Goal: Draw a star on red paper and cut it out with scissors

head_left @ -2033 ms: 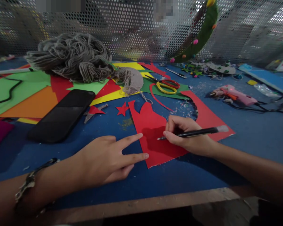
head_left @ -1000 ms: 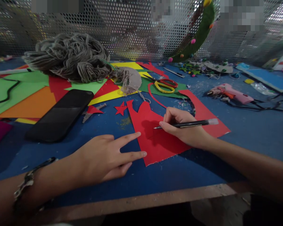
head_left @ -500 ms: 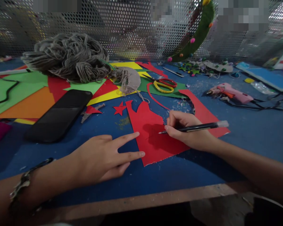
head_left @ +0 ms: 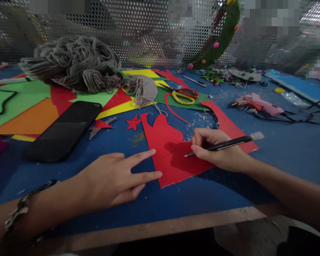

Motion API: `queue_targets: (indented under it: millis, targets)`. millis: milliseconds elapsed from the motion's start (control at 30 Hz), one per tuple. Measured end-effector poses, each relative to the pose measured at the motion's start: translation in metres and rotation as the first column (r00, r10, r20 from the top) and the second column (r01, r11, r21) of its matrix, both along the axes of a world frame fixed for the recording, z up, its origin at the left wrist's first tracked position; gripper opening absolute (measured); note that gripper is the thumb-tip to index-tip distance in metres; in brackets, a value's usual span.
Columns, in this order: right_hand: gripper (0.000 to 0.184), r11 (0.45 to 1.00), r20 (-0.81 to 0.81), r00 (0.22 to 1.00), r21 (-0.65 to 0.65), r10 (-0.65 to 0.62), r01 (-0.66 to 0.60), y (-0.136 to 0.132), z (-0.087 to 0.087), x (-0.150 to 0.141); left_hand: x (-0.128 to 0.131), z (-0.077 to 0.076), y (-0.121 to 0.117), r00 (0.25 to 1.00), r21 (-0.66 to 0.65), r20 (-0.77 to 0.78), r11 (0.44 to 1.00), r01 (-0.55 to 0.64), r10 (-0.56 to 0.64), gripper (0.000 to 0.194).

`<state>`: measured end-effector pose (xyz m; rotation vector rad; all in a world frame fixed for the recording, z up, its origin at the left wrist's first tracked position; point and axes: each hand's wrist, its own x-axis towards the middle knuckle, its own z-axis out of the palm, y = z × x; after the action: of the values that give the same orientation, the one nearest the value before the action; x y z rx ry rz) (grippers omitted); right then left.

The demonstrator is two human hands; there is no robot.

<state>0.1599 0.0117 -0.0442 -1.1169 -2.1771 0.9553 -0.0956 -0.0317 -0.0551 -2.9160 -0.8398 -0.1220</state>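
Note:
In the head view, a cut sheet of red paper (head_left: pixel 165 167) lies on the blue table before me, with faint pen lines on it. My right hand (head_left: pixel 218 149) grips a black pen (head_left: pixel 232 142), its tip at or just over the sheet; I cannot tell whether it touches. Two stretched fingers of my left hand (head_left: pixel 112 177) rest on the sheet's left edge, and nothing is in that hand. A small red paper star (head_left: pixel 133 123) lies beyond the sheet. Left of it is a grey star shape (head_left: pixel 96 132) partly covered in red.
A black phone (head_left: pixel 65 131) lies left, near coloured paper (head_left: pixel 29 115) and a heap of grey yarn (head_left: pixel 72 64). Scissors (head_left: pixel 185 96) rest behind the red sheet. At right is a pink glue gun (head_left: pixel 261 104) with a black cord. A perforated metal panel (head_left: pixel 146 32) stands behind.
The pen tip has moved slightly right and toward me, and a longer curved line shows on the red paper. My left hand stays on the sheet's edge. The whole view has shifted a little.

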Motion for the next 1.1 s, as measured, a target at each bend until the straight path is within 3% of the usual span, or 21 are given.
queue_targets:
  millis: [233, 433, 700, 1100]
  targets:
    - [0.021, 0.998, -0.033, 0.999, -0.054, -0.014, 0.012, 0.001, 0.001, 0.002, 0.001, 0.001, 0.000, 1.000, 0.022, -0.013, 1.000, -0.006, 0.007, 0.039]
    - [0.022, 0.985, -0.253, 0.957, -0.129, -0.144, 0.114, 0.003, -0.006, 0.000, 0.001, 0.003, 0.000, 0.999, 0.029, -0.039, 1.000, -0.008, 0.009, 0.039]
    - [0.023, 0.981, -0.083, 0.979, 0.048, -0.185, 0.190, 0.000, -0.005, -0.007, -0.002, -0.001, 0.001, 0.999, 0.059, -0.037, 0.998, 0.002, 0.000, 0.041]
    - [0.024, 0.983, -0.016, 0.987, 0.085, -0.162, 0.163, -0.002, -0.009, -0.005, 0.003, 0.004, 0.000, 0.999, 0.032, -0.051, 0.999, 0.000, 0.001, 0.042]
